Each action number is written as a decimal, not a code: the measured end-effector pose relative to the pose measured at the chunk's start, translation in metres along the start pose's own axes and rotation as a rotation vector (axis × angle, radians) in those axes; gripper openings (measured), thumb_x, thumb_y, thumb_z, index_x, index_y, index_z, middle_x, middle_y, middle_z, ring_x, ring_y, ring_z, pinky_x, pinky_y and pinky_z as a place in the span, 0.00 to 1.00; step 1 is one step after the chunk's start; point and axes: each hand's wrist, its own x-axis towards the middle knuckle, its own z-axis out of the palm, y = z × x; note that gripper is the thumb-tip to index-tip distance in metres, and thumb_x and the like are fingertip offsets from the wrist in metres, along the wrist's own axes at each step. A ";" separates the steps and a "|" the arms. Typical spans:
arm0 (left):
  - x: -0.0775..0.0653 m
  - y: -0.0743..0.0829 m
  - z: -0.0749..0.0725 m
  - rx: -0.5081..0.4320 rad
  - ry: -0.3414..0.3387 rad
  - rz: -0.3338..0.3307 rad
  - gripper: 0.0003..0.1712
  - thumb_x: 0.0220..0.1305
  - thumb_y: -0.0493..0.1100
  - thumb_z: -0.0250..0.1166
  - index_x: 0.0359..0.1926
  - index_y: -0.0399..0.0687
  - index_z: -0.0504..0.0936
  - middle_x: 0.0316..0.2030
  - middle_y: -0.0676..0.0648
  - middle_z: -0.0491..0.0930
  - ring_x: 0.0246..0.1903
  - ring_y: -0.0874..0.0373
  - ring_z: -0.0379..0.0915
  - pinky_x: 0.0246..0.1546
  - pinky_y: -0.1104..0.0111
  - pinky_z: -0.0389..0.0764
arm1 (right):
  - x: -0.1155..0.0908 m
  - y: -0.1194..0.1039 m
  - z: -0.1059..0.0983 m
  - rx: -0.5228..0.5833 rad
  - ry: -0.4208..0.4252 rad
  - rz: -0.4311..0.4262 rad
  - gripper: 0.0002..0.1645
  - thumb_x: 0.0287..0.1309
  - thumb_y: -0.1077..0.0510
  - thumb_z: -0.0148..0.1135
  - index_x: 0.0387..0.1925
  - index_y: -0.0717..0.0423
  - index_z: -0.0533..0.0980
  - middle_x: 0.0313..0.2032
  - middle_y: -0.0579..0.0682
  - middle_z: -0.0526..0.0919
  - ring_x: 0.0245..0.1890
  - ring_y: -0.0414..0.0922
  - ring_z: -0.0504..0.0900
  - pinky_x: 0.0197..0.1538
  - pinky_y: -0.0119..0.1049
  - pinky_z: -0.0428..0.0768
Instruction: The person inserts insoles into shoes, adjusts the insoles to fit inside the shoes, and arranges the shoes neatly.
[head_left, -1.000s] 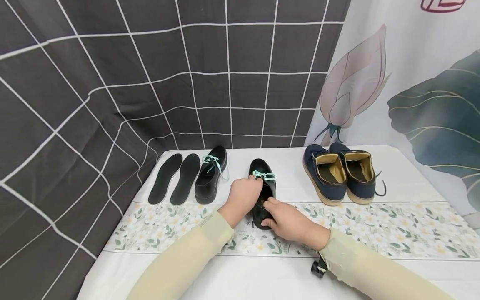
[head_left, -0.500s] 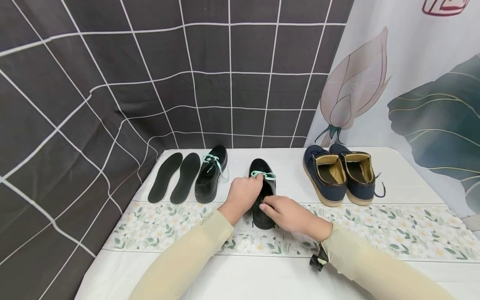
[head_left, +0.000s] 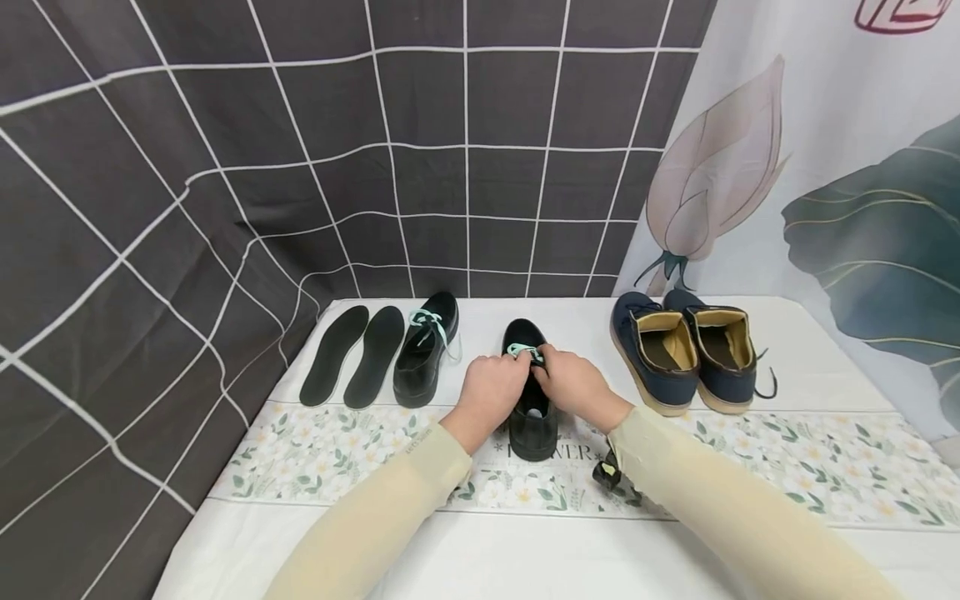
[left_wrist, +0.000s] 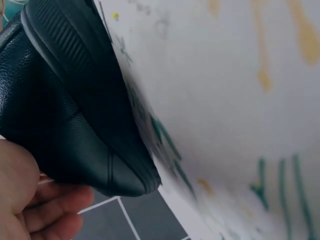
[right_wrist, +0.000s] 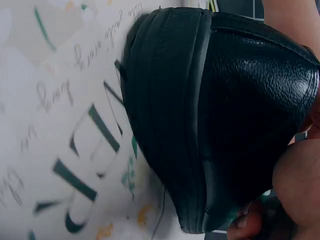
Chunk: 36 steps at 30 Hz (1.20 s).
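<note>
Near the middle of the desk, sole down, squarely between both arms: a black leather lace-up shoe with mint-green laces. Long axis almost straight away from the body, toe at the far end, heel at the near end, opening upward. Left grip close against the left flank, fingers curled, thumb by the edge of the throat just below the laces. Right grip nearly mirrored on the right flank, fingers likewise curled, thumb tip close to the opposite edge. Both apparently closed on the shoe, neither clearly nearer; too hidden to tell tongue from collar edge under the fingertips. By judgement, the deciding relation: throat straddled evenly from left and right, across the long axis rather than along it, toe beyond both grips and heel short of them. Hence any outward pull likely to widen the opening, any pull toward the body likely to drag the whole length backward. Off to the left, the matching black shoe beside two dark insoles; off to the right, a pair of navy shoes.
</note>
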 end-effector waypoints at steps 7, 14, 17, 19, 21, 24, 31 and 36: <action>-0.003 -0.005 -0.003 -0.201 -0.022 -0.139 0.14 0.70 0.52 0.63 0.52 0.53 0.78 0.26 0.51 0.82 0.18 0.56 0.78 0.15 0.65 0.76 | 0.001 0.006 -0.003 -0.029 -0.004 -0.024 0.22 0.77 0.46 0.46 0.49 0.58 0.78 0.31 0.55 0.85 0.29 0.51 0.85 0.32 0.48 0.80; -0.007 -0.009 -0.006 -0.579 -0.264 -0.329 0.25 0.69 0.52 0.64 0.65 0.56 0.76 0.48 0.46 0.80 0.31 0.53 0.79 0.31 0.62 0.80 | 0.008 0.009 -0.008 -0.044 -0.103 0.020 0.24 0.77 0.42 0.44 0.45 0.55 0.77 0.29 0.52 0.81 0.27 0.47 0.81 0.31 0.46 0.76; -0.010 -0.010 -0.006 -0.686 -0.300 -0.374 0.27 0.70 0.50 0.63 0.68 0.56 0.74 0.52 0.45 0.78 0.29 0.54 0.76 0.32 0.63 0.77 | 0.008 0.009 -0.005 -0.099 -0.049 -0.002 0.23 0.76 0.43 0.45 0.42 0.54 0.78 0.28 0.51 0.81 0.26 0.48 0.82 0.30 0.46 0.78; -0.011 -0.010 -0.006 -0.707 -0.289 -0.379 0.27 0.70 0.49 0.62 0.68 0.55 0.73 0.53 0.44 0.77 0.29 0.55 0.75 0.32 0.64 0.76 | 0.006 0.009 -0.002 -0.128 0.021 -0.043 0.22 0.76 0.44 0.47 0.37 0.54 0.78 0.25 0.51 0.80 0.25 0.48 0.81 0.27 0.46 0.78; -0.012 -0.009 -0.006 -0.701 -0.272 -0.374 0.26 0.71 0.48 0.61 0.68 0.55 0.73 0.54 0.44 0.77 0.27 0.56 0.74 0.31 0.64 0.76 | 0.004 0.010 0.001 -0.143 0.098 -0.090 0.21 0.76 0.47 0.48 0.32 0.54 0.77 0.23 0.50 0.79 0.23 0.48 0.82 0.26 0.46 0.79; -0.014 -0.008 -0.005 -0.685 -0.241 -0.359 0.25 0.73 0.47 0.59 0.68 0.55 0.74 0.53 0.45 0.78 0.25 0.56 0.73 0.29 0.64 0.76 | 0.002 0.012 0.006 -0.134 0.162 -0.134 0.19 0.76 0.49 0.49 0.31 0.55 0.76 0.21 0.48 0.77 0.22 0.48 0.81 0.25 0.45 0.78; -0.018 -0.007 0.000 -0.658 -0.202 -0.373 0.23 0.75 0.47 0.56 0.68 0.57 0.74 0.52 0.46 0.79 0.27 0.54 0.76 0.31 0.62 0.78 | 0.003 0.015 0.008 -0.032 0.101 -0.107 0.20 0.77 0.49 0.46 0.45 0.58 0.78 0.17 0.46 0.74 0.19 0.45 0.78 0.26 0.44 0.77; -0.019 -0.008 0.003 -0.688 -0.190 -0.381 0.23 0.75 0.48 0.55 0.68 0.57 0.74 0.53 0.46 0.80 0.33 0.52 0.80 0.36 0.60 0.80 | 0.002 0.015 0.007 0.051 0.057 -0.067 0.22 0.78 0.47 0.45 0.53 0.58 0.78 0.24 0.50 0.81 0.26 0.48 0.83 0.32 0.47 0.79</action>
